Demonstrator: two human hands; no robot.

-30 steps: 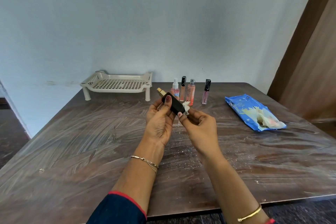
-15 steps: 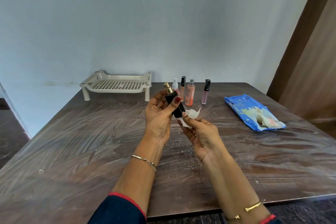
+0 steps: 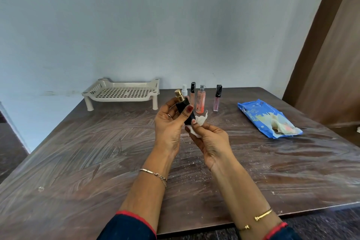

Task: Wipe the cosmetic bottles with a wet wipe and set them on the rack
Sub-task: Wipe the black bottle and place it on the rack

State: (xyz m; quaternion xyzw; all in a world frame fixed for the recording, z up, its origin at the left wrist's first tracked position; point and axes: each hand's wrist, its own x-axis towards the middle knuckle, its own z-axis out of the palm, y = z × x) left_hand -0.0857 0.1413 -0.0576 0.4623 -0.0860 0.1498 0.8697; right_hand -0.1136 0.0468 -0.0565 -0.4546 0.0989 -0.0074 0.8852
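The rack, at 10 o'clock from the hands, holds nothing. Four other bottles stand on the counter just at its 3 o'clock, so the task looks barely begun. The left hand grips the black bottle, gold cap toward 11 o'clock. The right hand pinches the wet wipe at its base. Against a second ago, the bottle is tipped more upright and the wipe sits lower.

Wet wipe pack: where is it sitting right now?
Head view: the blue wet wipe pack lies open on the table at right, beyond the right hand, with the pink gloss tube its nearest bottle.
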